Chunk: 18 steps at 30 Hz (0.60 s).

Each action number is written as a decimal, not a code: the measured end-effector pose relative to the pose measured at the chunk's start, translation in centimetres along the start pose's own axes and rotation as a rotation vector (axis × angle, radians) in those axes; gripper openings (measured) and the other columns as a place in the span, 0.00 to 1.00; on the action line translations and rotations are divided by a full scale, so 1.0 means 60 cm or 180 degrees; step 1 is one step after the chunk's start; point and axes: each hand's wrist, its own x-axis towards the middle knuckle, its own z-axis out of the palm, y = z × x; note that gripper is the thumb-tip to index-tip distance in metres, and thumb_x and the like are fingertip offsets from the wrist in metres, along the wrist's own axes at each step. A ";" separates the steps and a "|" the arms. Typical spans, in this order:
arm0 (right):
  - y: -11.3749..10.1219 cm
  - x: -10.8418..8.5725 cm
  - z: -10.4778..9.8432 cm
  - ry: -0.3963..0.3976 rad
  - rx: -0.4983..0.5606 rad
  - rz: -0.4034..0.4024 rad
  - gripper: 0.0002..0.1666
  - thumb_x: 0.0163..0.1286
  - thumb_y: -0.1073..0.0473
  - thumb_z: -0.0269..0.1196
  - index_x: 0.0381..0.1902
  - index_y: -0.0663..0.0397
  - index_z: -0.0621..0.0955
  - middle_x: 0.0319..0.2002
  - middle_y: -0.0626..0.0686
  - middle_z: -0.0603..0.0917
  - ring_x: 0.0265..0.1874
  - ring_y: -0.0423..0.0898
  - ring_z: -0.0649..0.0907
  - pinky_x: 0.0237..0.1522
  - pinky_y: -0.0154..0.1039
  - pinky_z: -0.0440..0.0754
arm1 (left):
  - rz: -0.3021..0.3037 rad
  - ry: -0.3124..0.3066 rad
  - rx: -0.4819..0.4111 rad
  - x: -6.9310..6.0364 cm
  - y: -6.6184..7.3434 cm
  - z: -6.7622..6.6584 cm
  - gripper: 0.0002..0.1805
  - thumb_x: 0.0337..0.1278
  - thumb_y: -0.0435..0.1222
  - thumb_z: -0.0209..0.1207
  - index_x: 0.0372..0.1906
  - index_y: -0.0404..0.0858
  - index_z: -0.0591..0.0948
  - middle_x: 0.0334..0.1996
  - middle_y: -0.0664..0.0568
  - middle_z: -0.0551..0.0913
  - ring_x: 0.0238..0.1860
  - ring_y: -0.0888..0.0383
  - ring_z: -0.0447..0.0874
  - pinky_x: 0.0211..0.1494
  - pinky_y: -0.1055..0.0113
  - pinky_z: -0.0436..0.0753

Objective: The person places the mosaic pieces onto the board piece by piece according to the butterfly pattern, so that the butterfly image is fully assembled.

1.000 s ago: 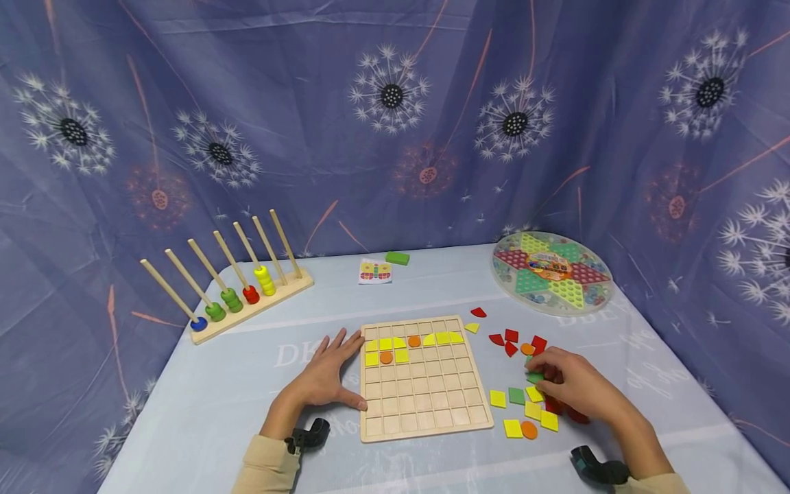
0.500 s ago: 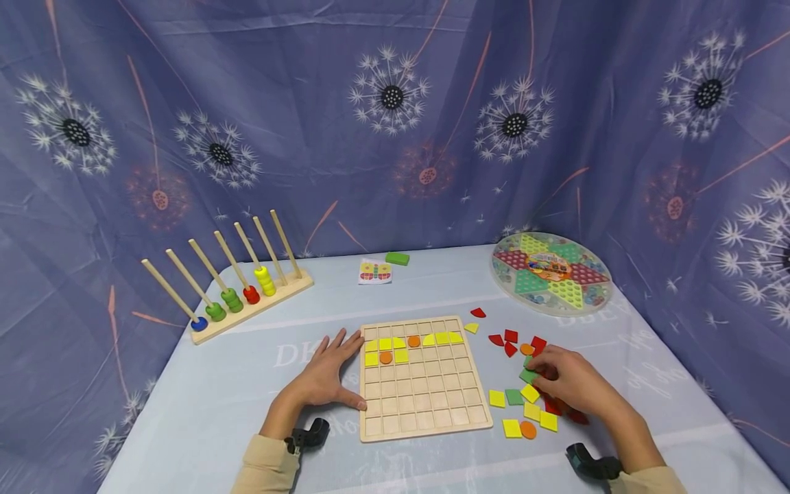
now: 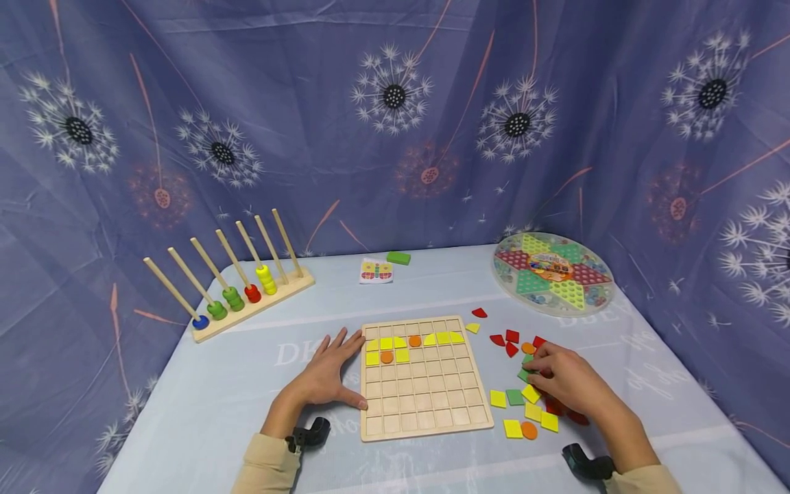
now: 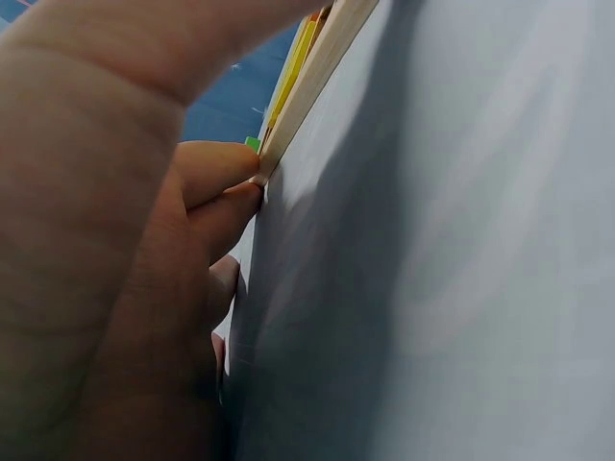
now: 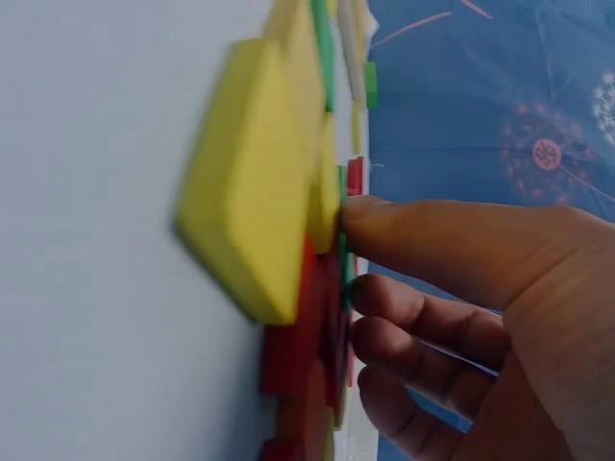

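Note:
My left hand (image 3: pixel 328 374) lies spread at the left of a wooden grid board (image 3: pixel 426 403), its thumb and index finger against the board's side edge. Yellow tiles (image 3: pixel 385 342) and orange discs (image 3: pixel 415 341) fill some cells near the far side. My right hand (image 3: pixel 570 381) is over a loose pile right of the board, fingers bent, tips touching a green tile (image 3: pixel 522 375). Whether it pinches that tile cannot be told. Beside the fingers lies a yellow square tile (image 5: pixel 255 182), large in the right wrist view. Red tiles (image 3: pixel 553 407) are partly hidden under the right hand.
A peg stand (image 3: pixel 259 302) with coloured beads stands at the back left. A butterfly pattern card (image 3: pixel 376 271) and a green block (image 3: pixel 398 258) lie at the back. At the back right rests a round star-patterned game board (image 3: pixel 552 273). Red quarter pieces (image 3: pixel 497 339) lie beyond the pile.
My right hand has shifted slightly left, and the green tile under its fingertips has slid left as well. A yellow tile beside it has turned and moved slightly. My left hand has stayed put.

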 end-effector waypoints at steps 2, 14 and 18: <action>-0.001 0.001 0.001 0.0008 -0.0030 0.0008 0.14 0.55 0.54 0.73 0.41 0.47 0.89 0.34 0.43 0.76 0.34 0.43 0.74 0.38 0.44 0.76 | 0.0006 0.0001 0.0006 0.000 0.000 0.000 0.72 0.16 0.72 0.69 0.76 0.43 0.56 0.75 0.57 0.51 0.75 0.49 0.38 0.73 0.48 0.38; -0.019 0.021 0.009 0.0015 -0.0178 -0.0322 0.17 0.54 0.57 0.73 0.44 0.47 0.88 0.38 0.44 0.76 0.39 0.45 0.75 0.44 0.48 0.79 | -0.0027 0.0029 -0.0016 0.000 0.001 0.002 0.72 0.16 0.72 0.70 0.75 0.44 0.57 0.75 0.56 0.52 0.75 0.50 0.38 0.73 0.48 0.38; -0.027 0.033 0.012 -0.0079 -0.0134 -0.0261 0.17 0.54 0.57 0.73 0.44 0.45 0.88 0.43 0.46 0.80 0.42 0.47 0.77 0.48 0.53 0.79 | -0.0016 0.0040 -0.0046 -0.001 0.001 0.001 0.72 0.16 0.71 0.70 0.75 0.43 0.57 0.75 0.55 0.52 0.75 0.49 0.38 0.73 0.48 0.38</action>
